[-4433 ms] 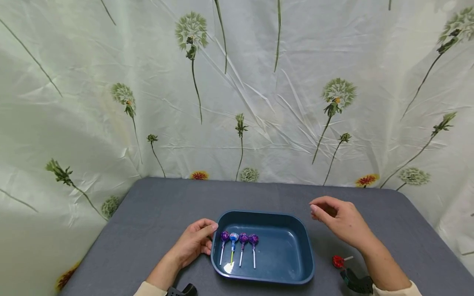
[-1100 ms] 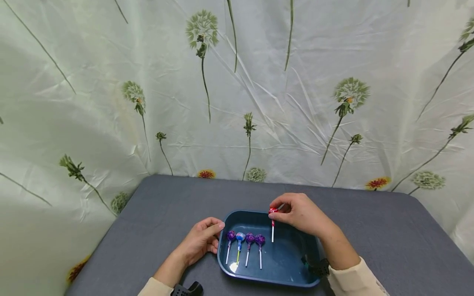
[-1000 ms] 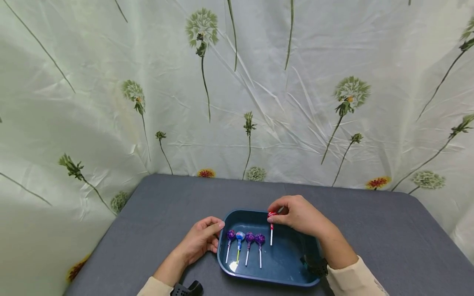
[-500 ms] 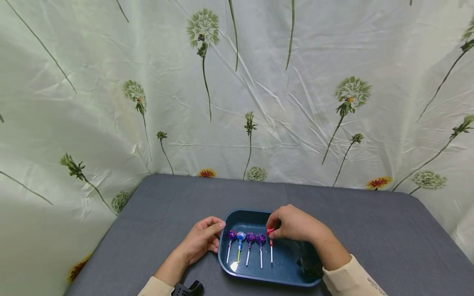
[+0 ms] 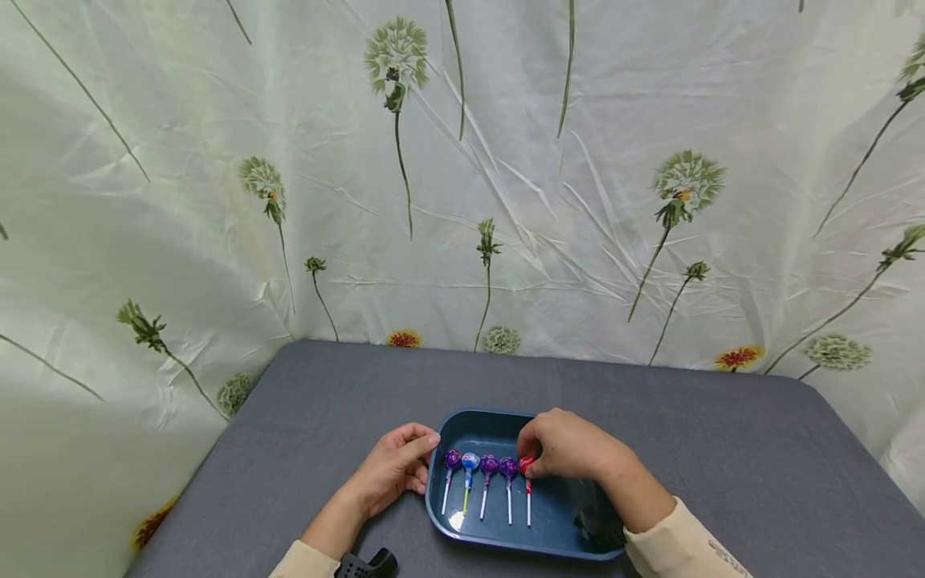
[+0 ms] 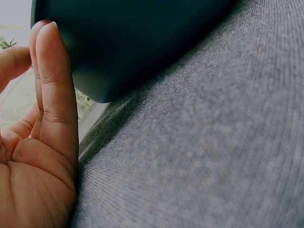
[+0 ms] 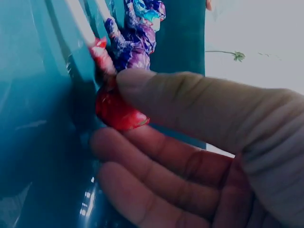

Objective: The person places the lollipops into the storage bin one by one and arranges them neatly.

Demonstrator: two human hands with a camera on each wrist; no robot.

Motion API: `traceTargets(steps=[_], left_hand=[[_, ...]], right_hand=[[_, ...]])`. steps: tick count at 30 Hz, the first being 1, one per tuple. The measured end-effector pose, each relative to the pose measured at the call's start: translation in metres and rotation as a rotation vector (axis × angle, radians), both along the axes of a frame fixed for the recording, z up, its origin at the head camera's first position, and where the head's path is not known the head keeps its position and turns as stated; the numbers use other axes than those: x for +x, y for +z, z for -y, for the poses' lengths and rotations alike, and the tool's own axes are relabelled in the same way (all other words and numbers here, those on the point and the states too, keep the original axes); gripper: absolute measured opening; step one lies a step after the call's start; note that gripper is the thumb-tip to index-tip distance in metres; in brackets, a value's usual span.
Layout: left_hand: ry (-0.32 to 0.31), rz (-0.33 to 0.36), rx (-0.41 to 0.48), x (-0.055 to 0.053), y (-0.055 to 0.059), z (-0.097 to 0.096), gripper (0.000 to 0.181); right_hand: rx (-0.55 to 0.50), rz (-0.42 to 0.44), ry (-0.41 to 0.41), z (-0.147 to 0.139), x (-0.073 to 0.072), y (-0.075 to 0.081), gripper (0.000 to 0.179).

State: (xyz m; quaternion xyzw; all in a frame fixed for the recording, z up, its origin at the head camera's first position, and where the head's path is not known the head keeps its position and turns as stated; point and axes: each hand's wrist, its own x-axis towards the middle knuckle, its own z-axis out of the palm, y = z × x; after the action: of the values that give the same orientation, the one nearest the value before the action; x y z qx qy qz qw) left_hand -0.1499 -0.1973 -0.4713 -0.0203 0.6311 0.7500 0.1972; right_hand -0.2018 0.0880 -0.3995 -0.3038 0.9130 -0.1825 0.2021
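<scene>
A dark blue tray (image 5: 556,548) stands on the table, with a row of lollipops side by side in its left half, sticks toward the person. Three have purple wrappers, such as the purple lollipop (image 5: 509,467); a blue one (image 5: 470,461) lies second from the left. My right hand (image 5: 571,445) reaches into the tray and pinches the head of a red lollipop (image 7: 118,110) between thumb and fingers, at the row's right end. My left hand (image 5: 390,470) holds the tray's left rim, thumb at the edge, fingers against the outer wall (image 6: 109,61).
A grey cloth covers the table (image 5: 347,393). A pale curtain (image 5: 462,160) with dandelion prints hangs behind it. Black wrist gear (image 5: 367,564) shows at the left wrist. The tray's right part lies under the right forearm.
The right hand, empty at first and right of the tray, has brought the red lollipop from the table into the tray and lowered it beside the rightmost purple one. The left hand stays at the rim.
</scene>
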Motion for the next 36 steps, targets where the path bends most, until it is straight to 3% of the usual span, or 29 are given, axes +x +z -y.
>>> traceTargets(steps=[36], left_hand=[[0.007, 0.004, -0.010, 0.0009, 0.0016, -0.0007, 0.031]], right_hand=[[-0.032, -0.001, 0.008, -0.0012, -0.0009, -0.0049, 0.023]])
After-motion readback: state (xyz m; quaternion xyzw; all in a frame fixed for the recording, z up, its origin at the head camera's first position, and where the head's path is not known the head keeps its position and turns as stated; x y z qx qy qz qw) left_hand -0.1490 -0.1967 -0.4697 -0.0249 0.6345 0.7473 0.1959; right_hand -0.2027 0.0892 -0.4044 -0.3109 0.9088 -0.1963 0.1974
